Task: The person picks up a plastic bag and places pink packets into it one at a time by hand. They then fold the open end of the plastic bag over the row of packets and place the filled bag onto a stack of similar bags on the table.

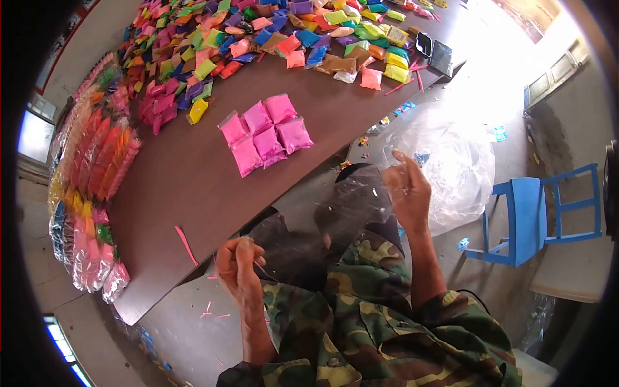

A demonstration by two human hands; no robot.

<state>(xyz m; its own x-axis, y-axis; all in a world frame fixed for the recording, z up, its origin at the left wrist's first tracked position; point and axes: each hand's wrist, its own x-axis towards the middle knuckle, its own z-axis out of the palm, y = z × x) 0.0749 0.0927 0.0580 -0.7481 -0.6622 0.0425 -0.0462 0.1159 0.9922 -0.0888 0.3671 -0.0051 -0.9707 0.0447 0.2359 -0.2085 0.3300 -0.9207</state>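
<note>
Over my lap, a clear plastic bag (322, 235) is stretched between my two hands. My left hand (242, 266) pinches one end near the table's front edge. The other end is in the closed fingers of my right hand (409, 188), higher up and to the right. On the brown table (161, 200), beyond my hands, several pink packets (258, 131) lie side by side in two short rows. A thin pink plastic strip (186, 245) lies near the table edge, to the left of my left hand.
A large heap of colourful packets (213, 48) covers the table's far side. Filled clear bags (106, 155) line its left end. A phone-like dark object (442, 57) lies at the right corner. Beside me are a big clear plastic sack (451, 174) and a blue chair (525, 219).
</note>
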